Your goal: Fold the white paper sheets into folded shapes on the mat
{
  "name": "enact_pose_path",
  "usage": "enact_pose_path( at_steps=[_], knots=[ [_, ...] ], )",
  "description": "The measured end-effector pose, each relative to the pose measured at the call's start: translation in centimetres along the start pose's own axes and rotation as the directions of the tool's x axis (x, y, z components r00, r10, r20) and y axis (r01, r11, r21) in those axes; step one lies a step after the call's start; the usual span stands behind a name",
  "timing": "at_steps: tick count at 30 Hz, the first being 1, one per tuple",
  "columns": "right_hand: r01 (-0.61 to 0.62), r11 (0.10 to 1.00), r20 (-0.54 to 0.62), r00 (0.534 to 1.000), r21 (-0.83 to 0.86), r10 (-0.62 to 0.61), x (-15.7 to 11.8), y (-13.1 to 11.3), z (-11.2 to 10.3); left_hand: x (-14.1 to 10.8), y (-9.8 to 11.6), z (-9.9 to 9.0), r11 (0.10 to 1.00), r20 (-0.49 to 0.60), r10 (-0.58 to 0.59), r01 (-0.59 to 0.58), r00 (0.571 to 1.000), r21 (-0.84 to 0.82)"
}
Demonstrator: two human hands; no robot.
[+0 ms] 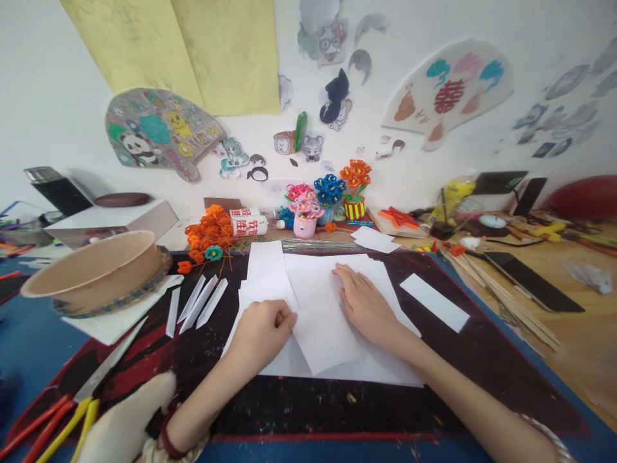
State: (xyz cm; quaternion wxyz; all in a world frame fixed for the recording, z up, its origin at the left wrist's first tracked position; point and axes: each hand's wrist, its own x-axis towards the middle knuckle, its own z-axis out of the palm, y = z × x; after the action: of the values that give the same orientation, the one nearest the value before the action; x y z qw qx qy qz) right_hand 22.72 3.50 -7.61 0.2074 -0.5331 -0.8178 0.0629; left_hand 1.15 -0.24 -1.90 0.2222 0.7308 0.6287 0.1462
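Note:
My left hand (263, 331) is curled closed, thumb and forefinger together at the left edge of a white sheet of paper (321, 334). That sheet lies slanted over more white paper (380, 363). Flat on the sheet's upper right rests my right hand (364, 305), fingers stretched out. A narrower white piece of paper (267, 267) lies just beyond my left hand. Several folded paper strips (197, 308) are on the dark mat at the left, and a white paper rectangle (434, 302) lies to the right.
Scissors (101, 379) with red and yellow handles lie at the left, near a beige bowl (96, 270). Orange beaded-looking flowers (212, 235), a bottle (250, 224) and small flower pots (304, 225) stand along the wall. Wooden sticks (506, 299) and a dark phone-like slab (533, 283) lie right.

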Motion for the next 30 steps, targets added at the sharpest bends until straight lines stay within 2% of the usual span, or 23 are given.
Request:
enact_pose_path(
  at_steps=[10,14,16,19,21,23,26,30],
  knots=[
    [-0.019,1.0,0.007,1.0,-0.011,0.019,0.1,-0.1,0.0,-0.2,0.2,-0.5,0.999,0.023,-0.019,0.02,1.0,-0.05],
    [-0.037,0.999,0.0,0.999,-0.02,0.037,0.2,0.0,0.1,-0.7,0.2,-0.3,0.981,0.107,-0.078,0.096,0.991,-0.167],
    [-0.037,0.999,-0.004,0.999,-0.025,0.037,0.2,0.0,0.2,-0.9,0.4,-0.1,0.94,0.138,-0.12,0.157,0.983,-0.302],
    [-0.03,0.999,-0.004,1.0,-0.027,0.03,0.2,0.1,0.3,-1.1,0.8,0.2,0.819,0.181,-0.181,0.25,0.967,-0.516],
    [-0.028,0.999,-0.009,1.0,-0.021,0.028,0.2,0.1,0.2,-1.0,1.0,0.2,0.748,0.225,-0.18,0.282,0.958,-0.6],
    [-0.03,1.0,-0.017,0.999,-0.01,0.03,0.1,0.0,0.2,-0.9,1.0,0.4,0.72,0.247,-0.171,0.292,0.954,-0.63],
    [-0.03,1.0,-0.015,0.999,-0.003,0.03,0.1,-0.2,0.0,-0.7,0.5,0.7,0.771,0.229,-0.196,0.295,0.953,-0.565],
    [-0.034,0.999,0.015,0.999,-0.033,0.035,0.1,-0.3,-0.2,-0.7,-0.3,1.0,0.894,0.133,-0.145,0.188,0.98,-0.407]
  ],
)
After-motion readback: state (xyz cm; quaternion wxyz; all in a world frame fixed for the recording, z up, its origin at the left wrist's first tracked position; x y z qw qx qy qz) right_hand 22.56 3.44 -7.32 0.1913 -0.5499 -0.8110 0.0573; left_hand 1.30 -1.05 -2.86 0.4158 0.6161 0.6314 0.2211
